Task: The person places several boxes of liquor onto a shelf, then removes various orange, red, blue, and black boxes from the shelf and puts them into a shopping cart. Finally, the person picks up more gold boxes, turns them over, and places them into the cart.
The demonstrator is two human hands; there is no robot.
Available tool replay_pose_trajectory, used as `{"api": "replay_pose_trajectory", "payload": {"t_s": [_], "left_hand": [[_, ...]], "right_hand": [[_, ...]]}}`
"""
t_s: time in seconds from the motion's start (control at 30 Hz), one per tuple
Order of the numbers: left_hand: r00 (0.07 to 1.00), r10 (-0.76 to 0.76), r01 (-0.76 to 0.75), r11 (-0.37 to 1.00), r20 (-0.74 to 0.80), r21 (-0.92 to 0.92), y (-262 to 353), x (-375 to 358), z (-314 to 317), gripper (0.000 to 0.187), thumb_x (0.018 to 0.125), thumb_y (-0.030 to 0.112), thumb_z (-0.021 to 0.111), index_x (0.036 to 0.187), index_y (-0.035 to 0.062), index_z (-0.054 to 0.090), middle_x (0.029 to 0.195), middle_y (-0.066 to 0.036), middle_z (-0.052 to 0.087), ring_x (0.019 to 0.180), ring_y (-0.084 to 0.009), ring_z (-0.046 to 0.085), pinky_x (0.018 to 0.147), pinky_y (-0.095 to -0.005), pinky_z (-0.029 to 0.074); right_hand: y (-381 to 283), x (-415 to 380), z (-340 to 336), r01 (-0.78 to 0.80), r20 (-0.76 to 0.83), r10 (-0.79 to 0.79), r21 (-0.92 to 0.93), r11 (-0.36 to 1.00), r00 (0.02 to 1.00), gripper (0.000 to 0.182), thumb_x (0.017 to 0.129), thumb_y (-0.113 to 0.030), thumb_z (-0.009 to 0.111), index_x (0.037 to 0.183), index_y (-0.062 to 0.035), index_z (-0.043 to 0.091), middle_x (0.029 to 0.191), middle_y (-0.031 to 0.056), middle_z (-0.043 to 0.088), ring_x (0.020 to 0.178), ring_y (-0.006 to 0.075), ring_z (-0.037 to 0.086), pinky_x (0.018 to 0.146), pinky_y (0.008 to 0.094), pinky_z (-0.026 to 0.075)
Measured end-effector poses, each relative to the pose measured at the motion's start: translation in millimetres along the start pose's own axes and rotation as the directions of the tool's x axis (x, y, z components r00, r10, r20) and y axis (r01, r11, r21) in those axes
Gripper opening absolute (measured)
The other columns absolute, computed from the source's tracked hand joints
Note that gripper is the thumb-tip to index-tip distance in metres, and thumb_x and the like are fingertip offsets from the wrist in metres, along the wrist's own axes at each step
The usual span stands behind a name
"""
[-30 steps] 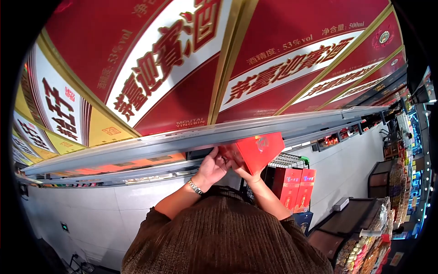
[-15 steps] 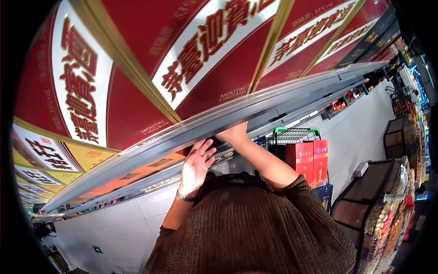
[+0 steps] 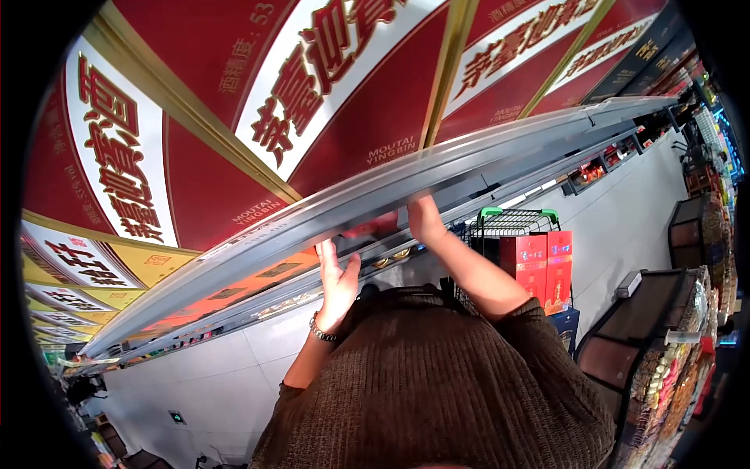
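Below the grey shelf edge (image 3: 344, 215), my left hand (image 3: 337, 288) is raised with fingers stretched up and the thumb apart. Its fingertips are at the end of a row of orange boxes (image 3: 266, 275) on the lower shelf. My right hand (image 3: 426, 220) reaches in under the same edge, with its fingers hidden behind it. Between the two hands shows a dark red, shiny thing (image 3: 373, 227), mostly covered by the shelf; I cannot tell whether the right hand grips it.
Large red and white boxes (image 3: 344, 117) stand on the shelf above my hands, with yellow ones (image 3: 86, 262) at the left. A cart (image 3: 519, 220) with green corners holds red boxes (image 3: 535, 270) at my right. Packed display racks (image 3: 664, 375) stand farther right.
My left hand has straightened its curled fingers and turned upright. My right hand has shifted right, away from it. The dark red thing now shows between them.
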State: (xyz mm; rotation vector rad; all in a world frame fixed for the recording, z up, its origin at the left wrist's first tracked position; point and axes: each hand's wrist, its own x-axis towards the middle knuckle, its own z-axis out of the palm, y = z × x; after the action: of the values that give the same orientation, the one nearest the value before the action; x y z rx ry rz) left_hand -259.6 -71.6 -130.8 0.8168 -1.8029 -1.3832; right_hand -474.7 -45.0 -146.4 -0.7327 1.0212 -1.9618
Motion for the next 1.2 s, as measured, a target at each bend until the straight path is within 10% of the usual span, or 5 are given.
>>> {"api": "replay_pose_trajectory", "payload": {"t_s": [0.17,0.53,0.7,0.8,1.2], "left_hand": [[0.993,-0.12,0.117,0.969,0.002,-0.219,0,-3,15,0.091,0.088,-0.013,0.049,0.16,0.017,0.002,0.163,-0.011,0.014,0.152,-0.0245,0.012,0.118,-0.0438,0.013],[0.994,-0.112,0.11,0.989,-0.017,-0.097,15,-40,15,0.098,0.086,-0.008,0.055,0.158,0.0075,-0.01,0.163,-0.018,0.002,0.152,-0.0347,0.008,0.119,-0.0473,0.016],[0.997,-0.039,0.039,0.999,0.069,-0.007,16,-71,-5,0.079,0.09,-0.001,0.057,0.158,0.0043,0.017,0.157,-0.02,0.031,0.146,-0.0268,0.03,0.116,-0.0352,0.024],[0.936,-0.313,0.329,0.94,0.16,-0.09,5,-89,-14,0.073,0.092,0.002,0.06,0.155,0.0028,0.025,0.15,-0.015,0.042,0.14,-0.0233,0.04,0.112,-0.0336,0.031],[0.917,-0.209,0.251,0.964,0.34,-0.084,0,-74,-4,0.043,0.095,0.001,0.058,0.138,0.0013,0.052,0.135,-0.013,0.059,0.125,-0.0225,0.056,0.107,-0.0352,0.043]], "right_hand": [[2,38,-2,-0.268,0.036,0.27,-0.059,0.962,0.962,0.053,0.098,-0.045,0.049,0.13,-0.0024,0.056,0.127,0.0084,0.06,0.118,0.0221,0.054,0.104,0.0396,0.041],[12,39,37,-0.552,0.082,0.554,-0.046,0.832,0.829,0.046,0.099,-0.043,0.045,0.113,-0.0044,0.066,0.108,0.0098,0.069,0.095,0.0212,0.066,0.083,0.0359,0.055],[23,36,36,-0.624,0.148,0.617,0.004,0.781,0.773,0.041,0.1,-0.041,0.041,0.099,-0.0074,0.064,0.098,0.0074,0.067,0.089,0.0197,0.064,0.08,0.0353,0.054],[47,38,34,-0.594,0.166,0.58,0.048,0.803,0.798,0.037,0.101,-0.039,0.039,0.091,-0.0094,0.059,0.092,0.0049,0.062,0.084,0.0168,0.059,0.08,0.0337,0.051],[76,19,23,-0.391,0.087,0.414,-0.2,0.898,0.906,0.057,0.105,-0.047,0.032,0.134,-0.0028,0.054,0.131,0.0095,0.059,0.117,0.0188,0.056,0.103,0.034,0.043]]}}
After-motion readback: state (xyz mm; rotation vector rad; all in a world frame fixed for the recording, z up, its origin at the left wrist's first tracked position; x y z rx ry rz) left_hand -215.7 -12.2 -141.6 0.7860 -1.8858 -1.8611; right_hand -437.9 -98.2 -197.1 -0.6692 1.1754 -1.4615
